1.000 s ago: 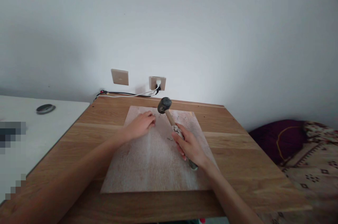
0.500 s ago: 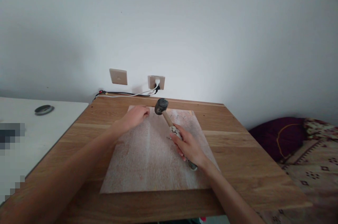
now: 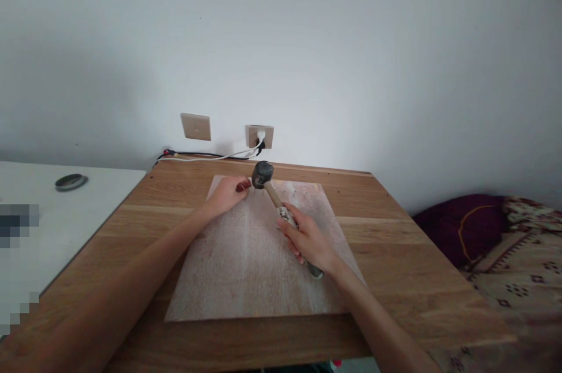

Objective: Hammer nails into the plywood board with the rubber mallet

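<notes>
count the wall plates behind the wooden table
2: the left wall plate, with nothing plugged in, and the right wall plate, holding a white plug. Neither is hidden.

one mallet (image 3: pixel 263 175); one board (image 3: pixel 246 267); two wall plates (image 3: pixel 195 126)

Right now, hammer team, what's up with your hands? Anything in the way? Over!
Right hand gripping hammer. Left hand near far left corner of board, curled, contents unclear. Left hand close to black hammer head, maybe in the way.
</notes>
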The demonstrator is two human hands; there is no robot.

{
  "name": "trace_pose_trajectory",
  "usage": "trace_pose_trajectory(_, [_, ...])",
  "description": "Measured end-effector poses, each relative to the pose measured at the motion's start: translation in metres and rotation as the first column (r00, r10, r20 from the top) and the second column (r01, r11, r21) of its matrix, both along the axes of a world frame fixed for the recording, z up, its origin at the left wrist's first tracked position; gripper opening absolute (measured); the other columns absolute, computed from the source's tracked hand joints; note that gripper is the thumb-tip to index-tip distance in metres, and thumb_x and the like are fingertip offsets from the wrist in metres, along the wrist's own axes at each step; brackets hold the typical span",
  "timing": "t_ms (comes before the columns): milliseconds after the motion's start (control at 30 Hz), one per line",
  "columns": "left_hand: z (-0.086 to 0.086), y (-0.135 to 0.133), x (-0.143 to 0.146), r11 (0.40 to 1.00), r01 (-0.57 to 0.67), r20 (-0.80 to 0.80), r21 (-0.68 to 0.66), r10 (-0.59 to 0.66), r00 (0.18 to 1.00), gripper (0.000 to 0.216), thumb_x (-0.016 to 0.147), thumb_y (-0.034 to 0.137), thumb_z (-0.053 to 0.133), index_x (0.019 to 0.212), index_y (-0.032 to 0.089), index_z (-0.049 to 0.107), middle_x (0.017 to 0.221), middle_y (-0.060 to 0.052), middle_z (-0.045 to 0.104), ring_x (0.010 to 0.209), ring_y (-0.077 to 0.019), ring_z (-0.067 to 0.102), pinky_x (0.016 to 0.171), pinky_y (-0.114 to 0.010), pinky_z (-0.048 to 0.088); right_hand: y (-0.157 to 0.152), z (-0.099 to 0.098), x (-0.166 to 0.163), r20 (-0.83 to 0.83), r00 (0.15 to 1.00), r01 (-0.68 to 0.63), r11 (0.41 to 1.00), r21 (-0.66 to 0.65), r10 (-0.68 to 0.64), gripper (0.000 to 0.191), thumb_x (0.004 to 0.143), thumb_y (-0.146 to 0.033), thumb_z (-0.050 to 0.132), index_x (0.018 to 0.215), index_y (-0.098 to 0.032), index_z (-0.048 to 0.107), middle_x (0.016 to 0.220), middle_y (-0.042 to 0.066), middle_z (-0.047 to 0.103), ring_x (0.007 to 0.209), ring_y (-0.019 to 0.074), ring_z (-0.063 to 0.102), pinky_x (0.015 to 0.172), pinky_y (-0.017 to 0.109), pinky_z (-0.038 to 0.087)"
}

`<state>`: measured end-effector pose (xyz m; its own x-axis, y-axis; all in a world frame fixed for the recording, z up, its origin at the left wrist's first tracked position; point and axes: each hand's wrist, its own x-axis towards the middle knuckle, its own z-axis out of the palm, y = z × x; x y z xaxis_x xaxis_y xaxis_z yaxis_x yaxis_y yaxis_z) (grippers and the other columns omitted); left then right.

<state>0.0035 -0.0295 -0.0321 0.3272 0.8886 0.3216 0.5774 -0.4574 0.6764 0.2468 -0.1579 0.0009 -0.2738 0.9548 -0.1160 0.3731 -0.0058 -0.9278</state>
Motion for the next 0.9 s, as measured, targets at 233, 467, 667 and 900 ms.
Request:
trace_pose_trajectory(233, [-0.002,0.000,0.000,0.998,-0.057,0.031,-0.030,0.057,0.998,0.010,0.078,0.020,0.065,0.086,0.018,0.071,0.078,-0.003,0.074,0.074,-0.0201,0.068,0.076,-0.032,0.054,0.003,-0.002,-0.008,0.020,1.000,-0.006,1.000,-0.001,0.006,0.063,0.099,-0.049,0.051,0.152,-0.018,0.043,0.046,-0.013,0.044,0.031,0.0102,0.043,0.029,0.016,0.037])
trace_pose_trajectory(467, [-0.004,0.000,-0.002,0.997,-0.068,0.050,-0.049,0.070,0.996,0.029,0.077,0.017,0.065,0.105,0.017,0.070,0.085,-0.005,0.078,0.078,-0.0226,0.072,0.077,-0.033,0.056,0.004,0.002,-0.016,0.108,0.994,-0.030,1.000,0.001,0.030,0.057,0.099,-0.048,0.050,0.146,-0.017,0.049,0.046,-0.012,0.046,0.031,0.0107,0.045,0.029,0.017,0.037])
trace_pose_trajectory(667, [-0.007,0.001,-0.003,0.996,-0.076,0.063,-0.038,0.078,0.995,0.031,0.077,0.020,0.068,0.107,0.017,0.069,0.092,-0.007,0.078,0.085,-0.0252,0.073,0.082,-0.036,0.057,0.004,0.001,-0.019,0.106,0.994,-0.013,1.000,0.007,0.012,0.060,0.099,-0.047,0.049,0.151,-0.018,0.044,0.046,-0.013,0.046,0.031,0.0103,0.045,0.029,0.016,0.037])
trace_pose_trajectory(900, [-0.005,0.000,-0.002,0.995,-0.088,0.061,-0.048,0.091,0.994,0.028,0.077,0.016,0.065,0.105,0.018,0.068,0.088,-0.006,0.078,0.082,-0.0241,0.072,0.083,-0.037,0.057,0.005,-0.002,-0.020,0.096,0.995,-0.033,0.999,0.001,0.032,0.056,0.099,-0.048,0.049,0.146,-0.018,0.049,0.047,-0.013,0.045,0.031,0.0102,0.043,0.029,0.017,0.038])
